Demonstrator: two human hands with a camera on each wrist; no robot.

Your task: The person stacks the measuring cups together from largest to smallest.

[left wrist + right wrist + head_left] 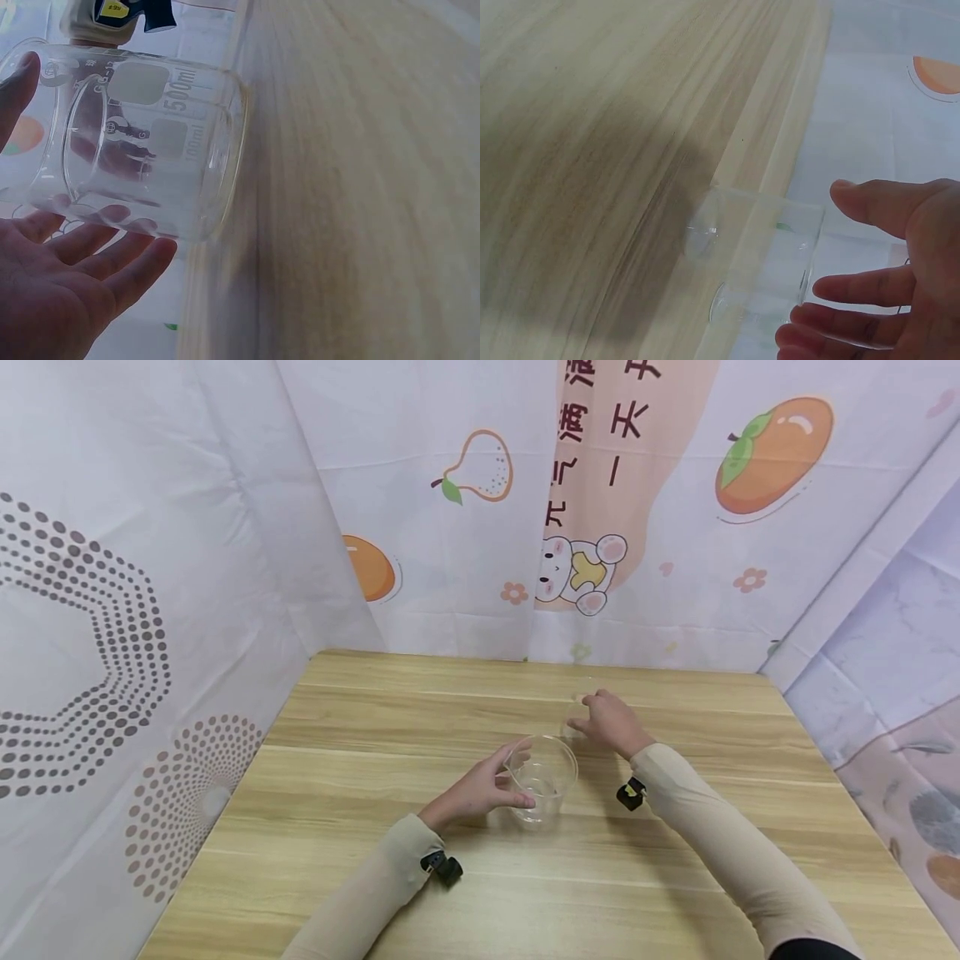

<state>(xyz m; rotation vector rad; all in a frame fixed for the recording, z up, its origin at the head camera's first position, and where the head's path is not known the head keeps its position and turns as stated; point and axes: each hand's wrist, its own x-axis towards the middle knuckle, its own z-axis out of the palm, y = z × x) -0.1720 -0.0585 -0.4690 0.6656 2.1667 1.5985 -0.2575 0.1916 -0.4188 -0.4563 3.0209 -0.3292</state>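
Head, beaker (549,779): over the desk (345,768), grasped by the left hand (480,789); base contact unclear.
Left wrist, beaker: light fingertip pressure could let it slip.
Right wrist, clear glass (761,247): at the right hand (936,259), fingers unclosed; brushing could topple it.

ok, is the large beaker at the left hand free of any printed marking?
No, the left wrist view shows a printed "500ml" marking on the large beaker at the left hand.

A curtained booth, wider setting unclear: printed cloth hangings (435,552) around a wood-grain table (360,718).
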